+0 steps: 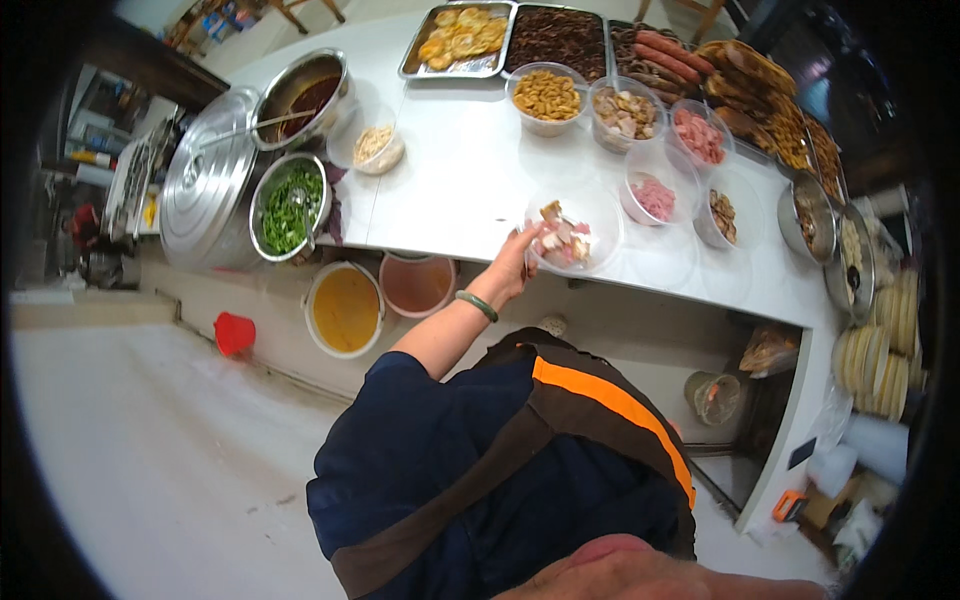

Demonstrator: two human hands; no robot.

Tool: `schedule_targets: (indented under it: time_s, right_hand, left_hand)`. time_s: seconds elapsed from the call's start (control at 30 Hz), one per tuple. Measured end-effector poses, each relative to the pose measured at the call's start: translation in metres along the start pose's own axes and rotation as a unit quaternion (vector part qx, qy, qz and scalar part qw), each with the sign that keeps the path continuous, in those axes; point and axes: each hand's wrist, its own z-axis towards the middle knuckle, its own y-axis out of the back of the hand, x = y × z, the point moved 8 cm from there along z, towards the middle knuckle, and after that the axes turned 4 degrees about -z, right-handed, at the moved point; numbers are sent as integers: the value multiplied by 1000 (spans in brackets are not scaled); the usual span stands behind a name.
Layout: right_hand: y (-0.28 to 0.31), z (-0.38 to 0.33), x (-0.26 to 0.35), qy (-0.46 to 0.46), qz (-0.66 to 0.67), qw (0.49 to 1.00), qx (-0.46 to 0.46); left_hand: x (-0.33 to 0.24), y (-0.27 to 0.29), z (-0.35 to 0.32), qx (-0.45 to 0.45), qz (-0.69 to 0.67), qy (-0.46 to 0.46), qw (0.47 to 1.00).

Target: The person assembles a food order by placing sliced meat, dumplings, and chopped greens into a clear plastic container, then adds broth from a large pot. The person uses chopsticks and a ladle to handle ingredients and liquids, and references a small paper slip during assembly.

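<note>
My left hand (515, 262), with a green bangle at the wrist, closes on the left rim of a clear plastic bowl (600, 225). Chunks of pale and browned meat (562, 243) lie in that bowl, near the front edge of the white table. To its right stand two more clear bowls, one of pink minced meat (655, 198) and one of brown pieces (723, 215). Behind are bowls of light-brown chunks (626, 112), pink meat strips (699, 136) and golden-brown pieces (547, 95). My right hand is out of view.
At left are a steel bowl of chopped greens (290, 208), a pot of dark sauce (310, 95) and a large metal lid (205, 170). Metal trays hold fried rounds (465, 38) and sausages (670, 55). Below stand a bucket of orange liquid (345, 308) and a red bucket (234, 334).
</note>
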Motion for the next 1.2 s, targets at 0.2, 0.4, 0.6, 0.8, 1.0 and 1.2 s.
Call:
schedule_targets:
  time_s: [0.2, 0.4, 0.6, 0.8, 1.0, 1.2]
  right_hand:
    - [-20, 31, 58, 78, -177, 977, 92]
    - [-69, 57, 131, 155, -282, 928, 187]
    - [-107, 73, 175, 241, -345, 865, 274]
    - [-153, 35, 188, 228, -434, 797, 353]
    - [-211, -11, 189, 326, -436, 702, 458]
    - [-301, -123, 216, 539, -365, 592, 476]
  left_hand:
    - [-33, -2, 1, -44, -34, -141, 988]
    - [-24, 41, -15, -197, -46, -208, 957]
    - [95, 98, -75, -267, -57, -161, 948]
    - [210, 144, -157, -348, 396, -38, 849]
    - [254, 191, -256, -383, 445, 72, 806]
    - [252, 246, -276, -430, 447, 8, 784]
